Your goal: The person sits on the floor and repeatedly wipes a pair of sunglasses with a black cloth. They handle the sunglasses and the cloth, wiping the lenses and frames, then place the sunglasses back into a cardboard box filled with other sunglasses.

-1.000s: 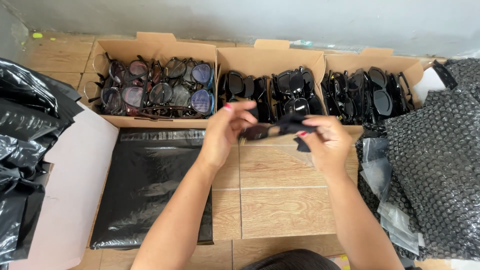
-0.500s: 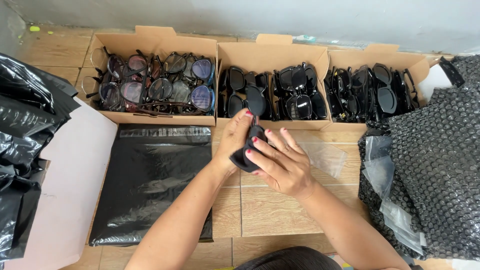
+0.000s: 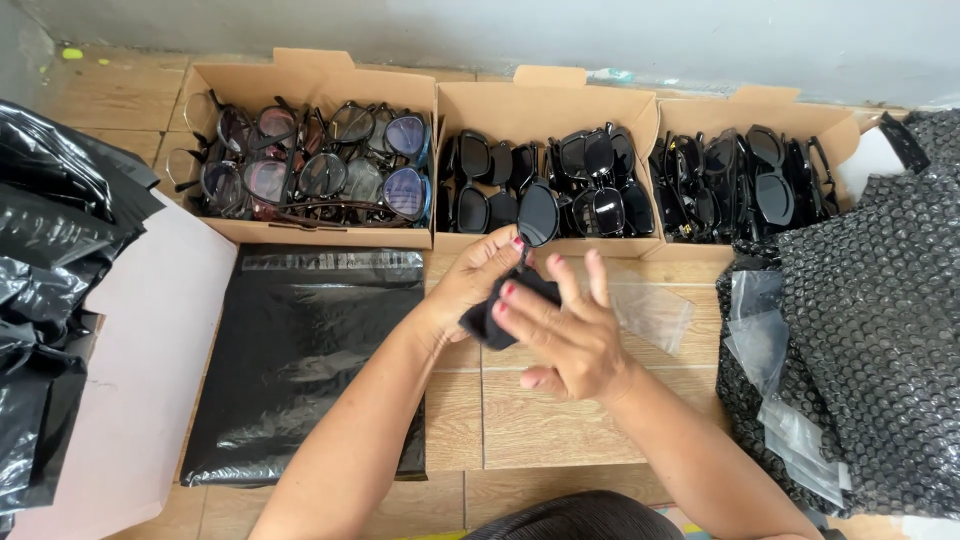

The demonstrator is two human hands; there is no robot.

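My left hand [image 3: 468, 285] holds a pair of black sunglasses [image 3: 538, 213] together with a black cloth pouch [image 3: 480, 322]. One dark lens sticks up above my fingers, and the pouch hangs below them. My right hand [image 3: 570, 340] lies over the pouch with its fingers spread, the fingertips pressing on the black fabric and the thumb held apart below. Both hands are above the tiled floor, just in front of the middle cardboard box [image 3: 545, 100] of black sunglasses.
A left box [image 3: 310, 85] holds clear and tinted glasses, and a right box [image 3: 760, 110] holds more black sunglasses. A flat black mailer bag [image 3: 300, 360] lies on the floor. Black bubble wrap [image 3: 870, 320] and clear sleeves [image 3: 650, 310] are at the right, and crumpled black bags [image 3: 50, 260] on a pale board [image 3: 140, 380] at the left.
The glasses, first held stretched between both hands, have been brought together with the pouch in my left hand. My right hand has slid down to lie over the pouch.
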